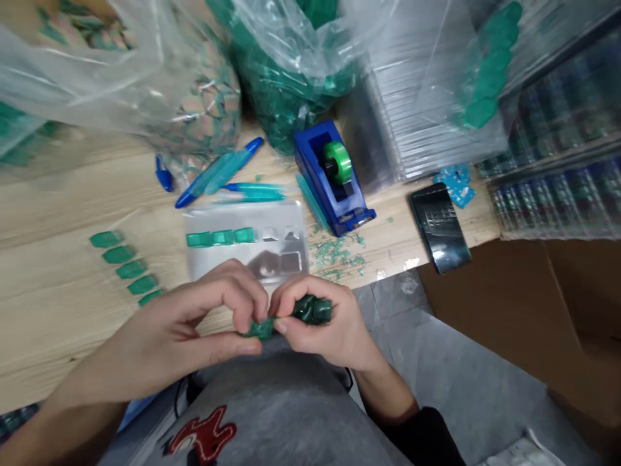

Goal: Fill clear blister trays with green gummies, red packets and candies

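Close to the front edge of the table, my left hand point(194, 327) pinches a small green translucent piece point(262, 329) between thumb and fingers. My right hand point(334, 327) meets it there, thumb and forefinger closed at the piece's other end. Several darker green pieces point(314, 310) sit in the curl of my right fingers. Just beyond both hands lies a clear plastic tray point(287, 212), with green pieces point(222, 237) in a row in its left slots. More green pieces point(130, 269) form a slanting line on the table to the left.
A blue tape dispenser point(323, 188) stands right of several blue pen-like tools point(220, 173). Bags of wrapped pieces point(204, 107) and green pieces point(286, 103) fill the back. Clear plastic sheets point(427, 123) are stacked right, near a black phone point(439, 226). Green scraps point(337, 255) lie about; a cardboard box point(504, 310) is below.
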Action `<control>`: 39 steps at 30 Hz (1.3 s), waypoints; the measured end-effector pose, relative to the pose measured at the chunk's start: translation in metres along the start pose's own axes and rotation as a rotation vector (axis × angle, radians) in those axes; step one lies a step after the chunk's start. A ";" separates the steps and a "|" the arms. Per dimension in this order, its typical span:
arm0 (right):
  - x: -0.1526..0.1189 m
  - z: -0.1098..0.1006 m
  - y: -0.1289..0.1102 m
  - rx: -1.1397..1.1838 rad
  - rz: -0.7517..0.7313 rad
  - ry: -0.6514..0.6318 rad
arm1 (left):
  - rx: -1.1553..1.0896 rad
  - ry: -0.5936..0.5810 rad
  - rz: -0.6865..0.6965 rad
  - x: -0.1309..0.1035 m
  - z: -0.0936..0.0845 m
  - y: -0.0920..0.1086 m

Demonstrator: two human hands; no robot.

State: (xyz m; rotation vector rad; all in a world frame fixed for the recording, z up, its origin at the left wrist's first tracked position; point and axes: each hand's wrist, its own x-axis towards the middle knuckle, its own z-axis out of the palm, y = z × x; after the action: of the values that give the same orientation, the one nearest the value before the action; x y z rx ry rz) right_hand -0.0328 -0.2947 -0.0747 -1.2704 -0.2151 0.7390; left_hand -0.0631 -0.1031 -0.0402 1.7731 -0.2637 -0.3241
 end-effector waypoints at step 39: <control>0.007 -0.012 -0.003 0.102 0.011 0.039 | 0.641 0.154 0.202 0.026 0.004 -0.013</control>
State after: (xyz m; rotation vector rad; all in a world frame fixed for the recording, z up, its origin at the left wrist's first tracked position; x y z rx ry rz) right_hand -0.0205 -0.3002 -0.0770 -1.1889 -0.1374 0.7251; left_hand -0.0399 -0.1127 -0.0561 2.3630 -0.4686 0.0574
